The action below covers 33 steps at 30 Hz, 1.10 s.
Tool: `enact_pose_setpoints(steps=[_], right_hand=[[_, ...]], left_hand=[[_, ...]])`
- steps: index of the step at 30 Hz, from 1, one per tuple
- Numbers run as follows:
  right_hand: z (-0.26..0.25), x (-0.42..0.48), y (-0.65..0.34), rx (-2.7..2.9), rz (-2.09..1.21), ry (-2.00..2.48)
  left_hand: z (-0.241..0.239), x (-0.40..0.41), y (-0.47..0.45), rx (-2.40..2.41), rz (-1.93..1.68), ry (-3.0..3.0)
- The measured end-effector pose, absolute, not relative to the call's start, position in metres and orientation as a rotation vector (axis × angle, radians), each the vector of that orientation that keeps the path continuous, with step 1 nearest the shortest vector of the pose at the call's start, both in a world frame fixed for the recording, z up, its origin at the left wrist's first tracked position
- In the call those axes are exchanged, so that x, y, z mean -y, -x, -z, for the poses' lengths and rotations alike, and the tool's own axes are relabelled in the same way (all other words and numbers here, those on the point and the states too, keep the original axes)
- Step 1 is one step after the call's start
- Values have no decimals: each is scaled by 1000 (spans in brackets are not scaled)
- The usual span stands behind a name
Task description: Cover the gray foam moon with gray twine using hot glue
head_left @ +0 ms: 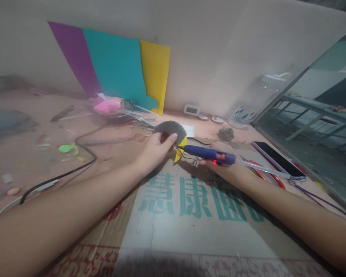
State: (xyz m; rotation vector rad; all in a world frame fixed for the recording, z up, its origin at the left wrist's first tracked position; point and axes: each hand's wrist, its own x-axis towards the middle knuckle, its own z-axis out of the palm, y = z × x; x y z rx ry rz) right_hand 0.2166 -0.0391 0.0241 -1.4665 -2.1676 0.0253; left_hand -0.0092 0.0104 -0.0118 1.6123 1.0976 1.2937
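Note:
My left hand [159,150] pinches a round grey fuzzy piece [170,127], thumb in front of it. A yellow pointed piece [182,149] shows at its lower right edge. My right hand [216,161] is wrapped round a blue hot glue gun [207,153], with a clear glue stick [262,168] sticking out of its back end and a red light glowing below. The gun's nozzle points left and meets or nearly meets the yellow piece; I cannot tell which. Some thin cord hangs just under the nozzle.
Red-handled scissors [276,180] and a phone [278,158] lie at the right. A clear bottle [252,104] stands behind them. Coloured sheets [115,69] lean on the back wall. A black cable [60,175] crosses the littered left side. Printed cardboard [167,238] covers the front.

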Motion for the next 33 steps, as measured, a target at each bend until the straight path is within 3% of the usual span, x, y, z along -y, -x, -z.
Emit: enact_pose_setpoints(steps=[33], right_hand=[[-14,34,-225,2080,-85,1498]], left_hand=[[11,-12,11,-1082,-1278,-1519]])
